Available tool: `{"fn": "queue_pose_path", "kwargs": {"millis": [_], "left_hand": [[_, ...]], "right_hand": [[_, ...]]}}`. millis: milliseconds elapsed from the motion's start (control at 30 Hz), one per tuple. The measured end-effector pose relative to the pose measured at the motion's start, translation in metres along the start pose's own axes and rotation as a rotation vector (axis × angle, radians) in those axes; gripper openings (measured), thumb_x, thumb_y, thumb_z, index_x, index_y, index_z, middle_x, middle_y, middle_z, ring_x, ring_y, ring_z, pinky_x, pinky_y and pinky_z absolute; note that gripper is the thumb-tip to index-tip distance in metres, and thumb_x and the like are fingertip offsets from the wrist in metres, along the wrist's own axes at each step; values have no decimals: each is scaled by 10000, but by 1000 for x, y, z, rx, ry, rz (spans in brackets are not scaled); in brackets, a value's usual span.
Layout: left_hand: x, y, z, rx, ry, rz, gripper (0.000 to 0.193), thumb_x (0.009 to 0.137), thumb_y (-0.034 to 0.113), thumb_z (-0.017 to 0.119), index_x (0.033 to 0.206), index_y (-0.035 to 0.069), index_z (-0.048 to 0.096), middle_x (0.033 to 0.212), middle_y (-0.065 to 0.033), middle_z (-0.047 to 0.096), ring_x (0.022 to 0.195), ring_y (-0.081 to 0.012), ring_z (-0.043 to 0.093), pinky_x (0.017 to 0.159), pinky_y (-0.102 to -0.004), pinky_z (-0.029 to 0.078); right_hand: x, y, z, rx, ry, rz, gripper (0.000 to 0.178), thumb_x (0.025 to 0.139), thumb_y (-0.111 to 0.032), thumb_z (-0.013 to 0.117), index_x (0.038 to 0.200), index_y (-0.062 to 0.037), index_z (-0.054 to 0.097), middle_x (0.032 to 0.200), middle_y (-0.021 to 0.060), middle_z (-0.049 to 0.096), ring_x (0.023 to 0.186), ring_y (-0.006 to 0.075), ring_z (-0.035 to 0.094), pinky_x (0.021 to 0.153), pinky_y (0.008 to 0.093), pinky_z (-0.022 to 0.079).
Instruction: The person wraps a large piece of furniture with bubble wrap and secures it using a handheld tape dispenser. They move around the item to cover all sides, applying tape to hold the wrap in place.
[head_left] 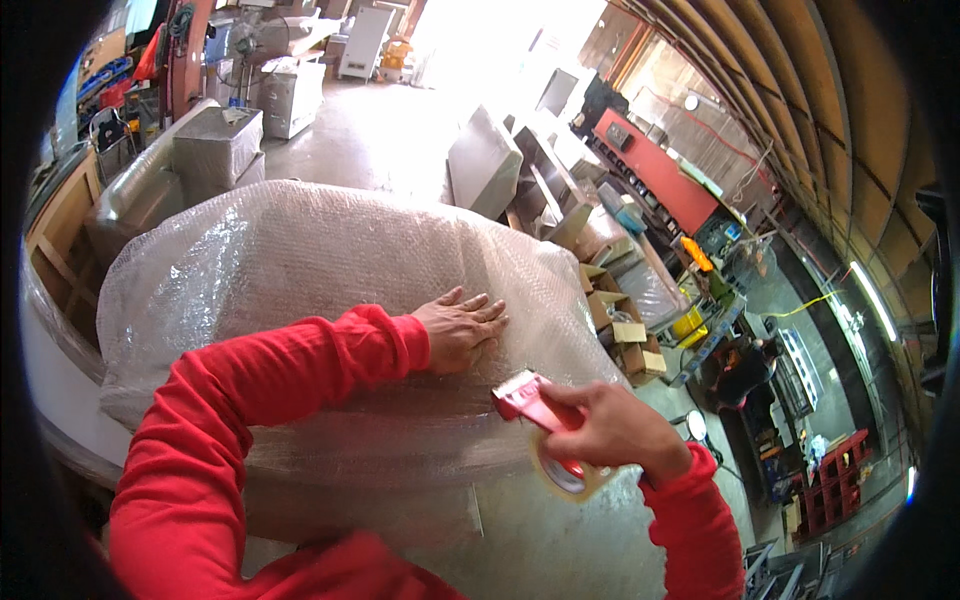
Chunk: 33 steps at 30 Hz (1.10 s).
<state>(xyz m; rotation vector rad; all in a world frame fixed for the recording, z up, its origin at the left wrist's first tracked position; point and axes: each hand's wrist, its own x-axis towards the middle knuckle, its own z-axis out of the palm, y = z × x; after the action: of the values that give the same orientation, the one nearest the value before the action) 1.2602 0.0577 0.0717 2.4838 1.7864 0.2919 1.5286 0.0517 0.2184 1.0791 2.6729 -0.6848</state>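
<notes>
While left hand [462, 328] presses flat on bubble-wrapped bundle [300, 290], right grip [610, 430] clenches red tape dispenser [545, 430].

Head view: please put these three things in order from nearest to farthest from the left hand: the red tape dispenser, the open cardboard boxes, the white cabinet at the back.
1. Red tape dispenser, just below and right of the left hand, held in the right hand.
2. Open cardboard boxes, on the floor to the right.
3. White cabinet, far away at the top.

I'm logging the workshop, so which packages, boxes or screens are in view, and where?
Large bubble-wrapped bundle: centre, under the left hand, rounded, clear plastic.
Brown cardboard boxes: right of the bundle, stacked, open.
Grey wrapped box: upper left.
Dark flat screen: top centre, rectangular.
</notes>
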Motion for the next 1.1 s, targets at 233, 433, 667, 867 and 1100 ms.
{"fn": "queue_pose_path", "kwargs": {"millis": [233, 433, 667, 867, 1100], "left_hand": [[4, 11, 0, 108, 60, 85, 612, 1070, 399, 348, 1597, 88, 331, 1686, -152, 248, 1554, -359, 242, 1246, -619, 144], [-48, 91, -12, 210, -128, 291, 655, 1003, 437, 472, 1594, 173, 372, 1710, -109, 195, 1538, -460, 216, 1163, -753, 183], [-40, 114, 37, 514, 24, 263, 656, 976, 521, 517, 1564, 250, 417, 1716, -99, 169, 1534, -461, 218, 1186, -706, 196], [-169, 148, 130, -435, 606, 262, 458, 931, 361, 682, 1351, 184, 635, 1604, -177, 380, 1462, -387, 393, 1205, -634, 236], [-438, 214, 224, -758, -187, -717, 438, 1033, 427, 543, 1298, 96, 651, 1163, -148, 702, 1063, -266, 665, 944, -401, 515]], "right_hand": [[-75, 8, 32, -128, -115, 300, 786, 732, -449, 676, 1474, -219, 556, 1009, 235, 731, 948, 423, 707, 870, 465, 555], [-17, -13, 42, -364, -119, 183, 455, 741, -411, 660, 1089, -125, 725, 961, 181, 751, 950, 389, 723, 852, 478, 570], [-58, 31, 174, -429, -372, 142, 348, 709, -406, 762, 944, -152, 796, 846, 174, 746, 778, 366, 720, 686, 448, 574], [-136, 75, 257, 566, -250, 195, 382, 868, -179, 789, 1219, -61, 695, 859, 33, 713, 604, 84, 600, 511, 274, 482], [-132, 10, 242, 463, 101, -329, 799, 743, -256, 930, 1452, -105, 597, 1053, 94, 769, 901, 143, 688, 840, 349, 562]]}}
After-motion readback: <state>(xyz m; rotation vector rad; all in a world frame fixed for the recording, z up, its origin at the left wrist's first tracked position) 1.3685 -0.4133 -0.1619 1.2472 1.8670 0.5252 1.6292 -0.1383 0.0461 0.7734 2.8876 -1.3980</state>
